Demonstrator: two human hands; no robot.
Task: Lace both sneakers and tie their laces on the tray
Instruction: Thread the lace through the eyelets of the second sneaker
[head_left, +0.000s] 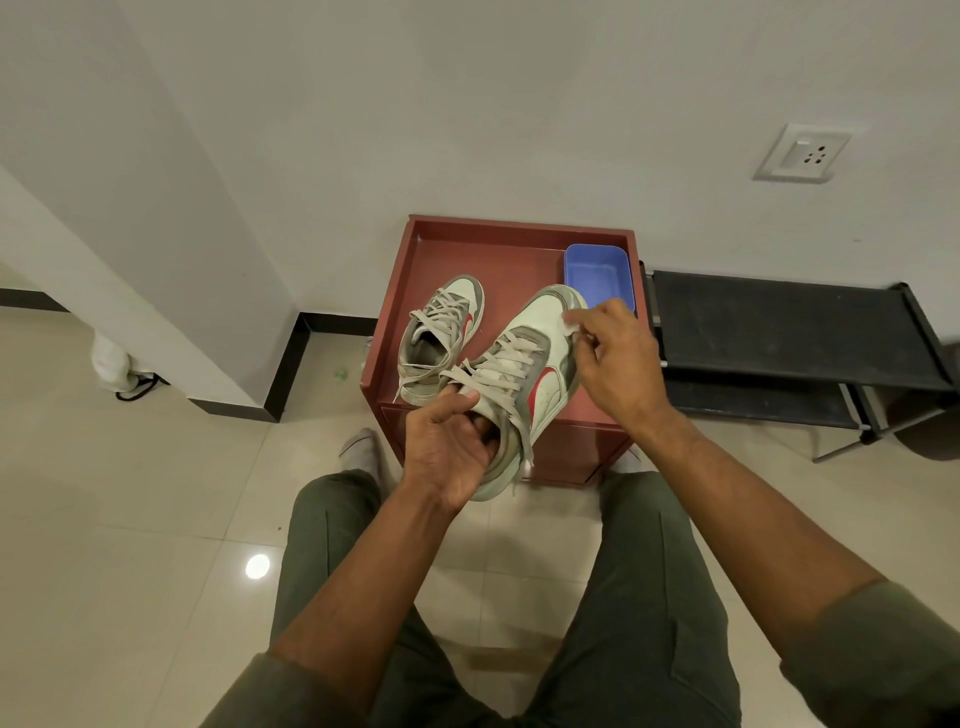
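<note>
Nearest the camera sit the person's legs in olive trousers (639, 597), knees apart, with both bare forearms reaching forward over a pale tiled floor (130, 493). A grey-socked foot (361, 447) shows just beyond the left knee.

The left hand (449, 452) curls around the heel end of the nearer sneaker (535, 358), thumb on top by the collar and fingers tucked under and inside the opening, so it grips that shoe and holds it tilted, heel out over the front edge of the red tray (467, 244), toe pointing up and away. Its flat grey laces (506, 371) cross the eyelets, and loose ends hang down past the heel.

The right hand (615, 358) is over the toe side of the same shoe, fingers bent, with the thumb and forefinger pinching a small pale scrap that looks like a lace end or a bit of cloth; which of the two I cannot tell.

The second sneaker (441, 338) lies on the tray to the left, just beside the held one, toe away, laced, with its lace ends trailing toward the front edge.

The tray forms the top of a red cabinet (571, 452) standing against the white wall. In its far right corner sits a blue plastic tub (597, 273), just behind the right hand.

To the right stands a black rack (789, 332), and above it a wall socket (802, 153)
</note>
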